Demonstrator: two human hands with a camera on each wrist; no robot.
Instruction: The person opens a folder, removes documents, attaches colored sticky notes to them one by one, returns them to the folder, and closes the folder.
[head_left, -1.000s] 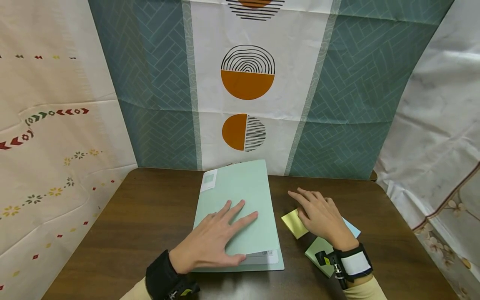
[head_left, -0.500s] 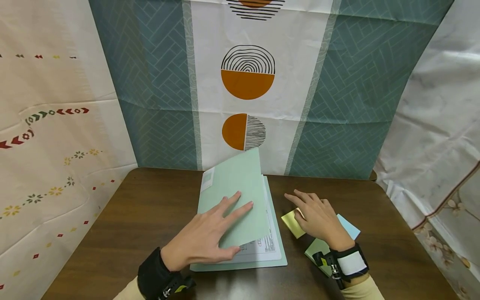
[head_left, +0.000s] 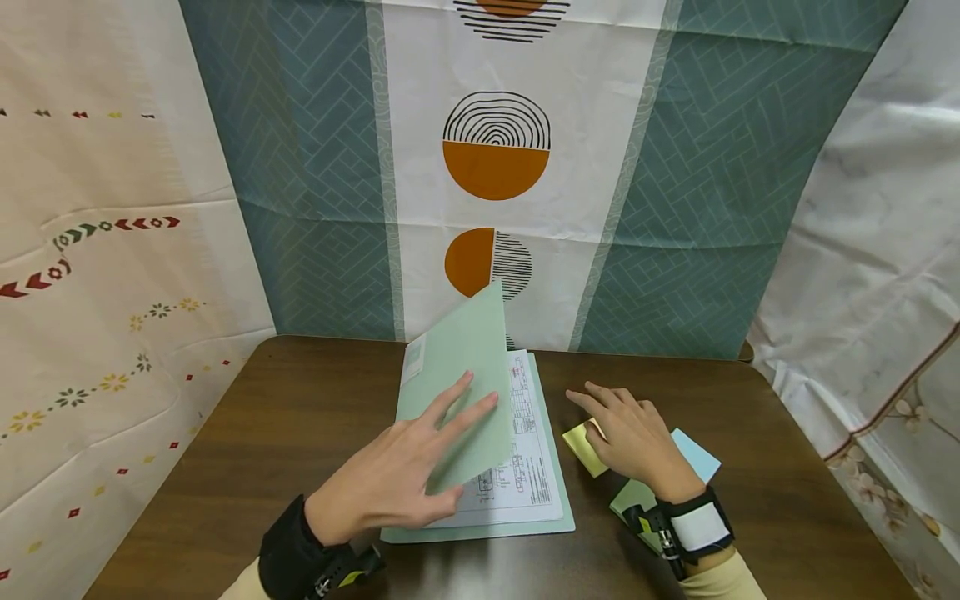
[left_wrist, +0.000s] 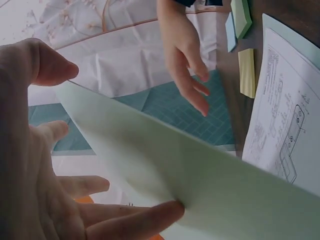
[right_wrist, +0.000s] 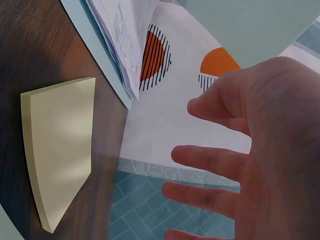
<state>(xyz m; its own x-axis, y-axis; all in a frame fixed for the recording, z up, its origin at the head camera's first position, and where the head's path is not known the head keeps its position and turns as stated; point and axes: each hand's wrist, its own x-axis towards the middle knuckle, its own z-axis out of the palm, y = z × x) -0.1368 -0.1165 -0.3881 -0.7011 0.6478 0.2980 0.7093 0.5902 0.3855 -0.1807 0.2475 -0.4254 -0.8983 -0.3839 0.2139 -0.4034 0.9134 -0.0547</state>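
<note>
The left hand (head_left: 386, 483), fingers extended against the pale green folder (head_left: 486, 342) on the table (head_left: 322, 400), had drawn leftward since a second earlier; the cover stood steeper, baring more printed sheet (head_left: 531, 458). The loose-fingered right hand (head_left: 637, 437) hung near the yellow pad (head_left: 581, 450), holding nothing.

No words, brands or numbers can be made out. Between the left hand (head_left: 390, 483) and the right hand (head_left: 637, 437), the printed sheet (head_left: 528, 467) in the partly opened folder (head_left: 468, 358) bears lines of small type, boxes and line drawings, all too fine or blurred to read. Beyond the left hand, the folder's cover carries a pale label (head_left: 414, 358), also unreadable.
</note>
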